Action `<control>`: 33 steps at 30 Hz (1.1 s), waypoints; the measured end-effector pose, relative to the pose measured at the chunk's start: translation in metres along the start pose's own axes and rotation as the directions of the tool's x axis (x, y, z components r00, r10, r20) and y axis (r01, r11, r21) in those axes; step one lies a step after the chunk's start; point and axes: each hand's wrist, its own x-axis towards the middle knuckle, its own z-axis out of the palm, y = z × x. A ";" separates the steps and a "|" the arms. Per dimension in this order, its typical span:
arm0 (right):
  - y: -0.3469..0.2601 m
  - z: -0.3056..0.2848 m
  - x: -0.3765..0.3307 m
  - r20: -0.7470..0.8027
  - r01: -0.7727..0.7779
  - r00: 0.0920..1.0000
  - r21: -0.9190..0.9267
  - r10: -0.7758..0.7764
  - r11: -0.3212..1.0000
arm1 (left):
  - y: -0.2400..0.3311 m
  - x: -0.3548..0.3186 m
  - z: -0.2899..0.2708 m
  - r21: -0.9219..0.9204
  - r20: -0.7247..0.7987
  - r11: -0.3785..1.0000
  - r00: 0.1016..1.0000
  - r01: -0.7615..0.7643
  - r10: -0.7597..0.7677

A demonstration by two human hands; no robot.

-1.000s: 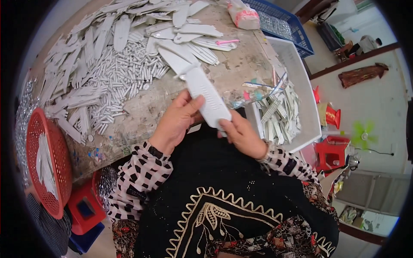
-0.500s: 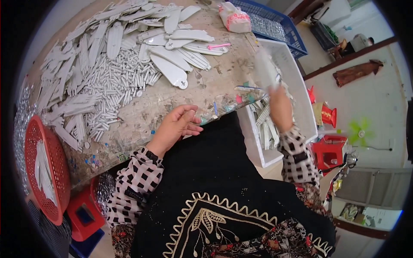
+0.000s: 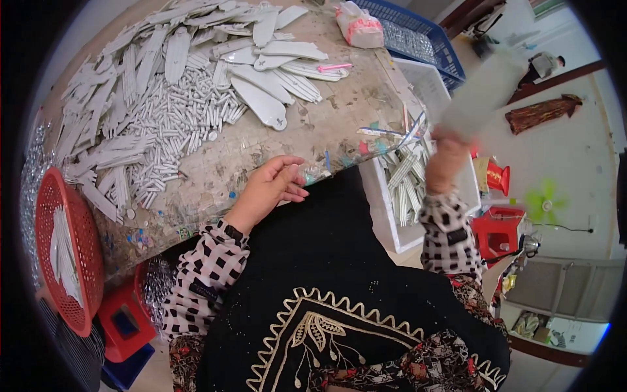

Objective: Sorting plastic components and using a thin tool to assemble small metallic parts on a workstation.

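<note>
My right hand is raised above the white foam box. Its closed fingers grip a pale, flat, whitish piece, too smeared by motion to make out its kind. White, ribbed plastic strips lie in the box below that hand. At the table's front edge my left hand rests with loosely bent fingers, apart and with nothing visible in them. A heap of long white plastic pieces with rounded ends covers the back left of the table. Beside them lie many short white tubes.
A red perforated basket holding white pieces stands at the left, by a red stool. Thin blue and pinkish strips lie by the table's right corner. A white plastic bag and a blue crate are at the back right.
My right hand has moved up and to the right, swinging the pale piece outward past the foam box. My left hand has hardly moved.
</note>
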 end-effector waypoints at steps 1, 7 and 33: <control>0.057 -0.013 -0.013 0.369 0.005 0.912 -0.451 0.181 0.893 | 0.005 0.003 0.006 0.021 0.012 1.000 1.000 0.020 -0.021; -0.012 0.002 -0.003 0.121 -0.065 0.989 -0.155 0.084 0.986 | -0.007 -0.009 0.003 0.025 -0.036 0.999 0.999 0.025 -0.024; -0.014 0.207 0.003 0.675 0.270 0.723 -0.079 -0.148 0.960 | -0.010 -0.009 -0.002 0.024 -0.010 0.998 0.998 -0.064 0.064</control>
